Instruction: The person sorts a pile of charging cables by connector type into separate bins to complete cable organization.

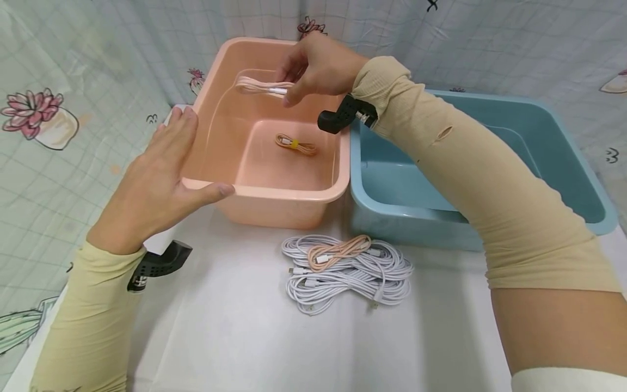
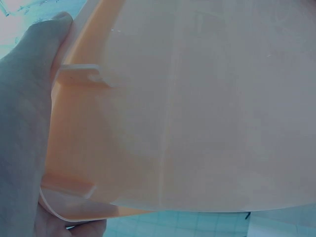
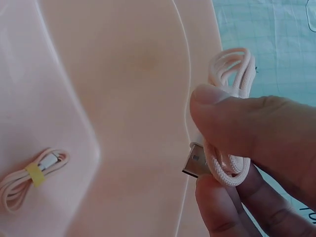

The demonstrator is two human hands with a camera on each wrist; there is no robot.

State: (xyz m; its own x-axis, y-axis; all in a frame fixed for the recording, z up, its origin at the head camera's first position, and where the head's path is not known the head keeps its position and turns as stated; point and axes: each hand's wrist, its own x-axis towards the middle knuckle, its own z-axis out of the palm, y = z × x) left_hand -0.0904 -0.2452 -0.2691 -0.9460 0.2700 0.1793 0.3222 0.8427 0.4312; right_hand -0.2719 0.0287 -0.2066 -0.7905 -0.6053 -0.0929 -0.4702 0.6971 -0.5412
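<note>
Between the thumb and fingers of my right hand (image 1: 323,68) is a coiled pale pink USB cable (image 1: 262,87), held above the far part of the pink bin (image 1: 286,194). Its metal USB plug (image 3: 196,160) shows beside the fingertips in the right wrist view. Down on the bin's floor lies another pink cable (image 1: 296,145), bundled with a yellow tie. My left hand (image 1: 152,174) rests at the bin's near left corner, fingers straight along the left side and thumb over the front rim.
A blue bin (image 1: 406,209) stands against the pink one on the right, partly covered by my right forearm. In front of both, several coiled white cables (image 1: 352,277) lie piled on the white table (image 1: 235,326), with a pink cable (image 1: 338,253) on top. Patterned cloth (image 1: 465,49) hangs behind.
</note>
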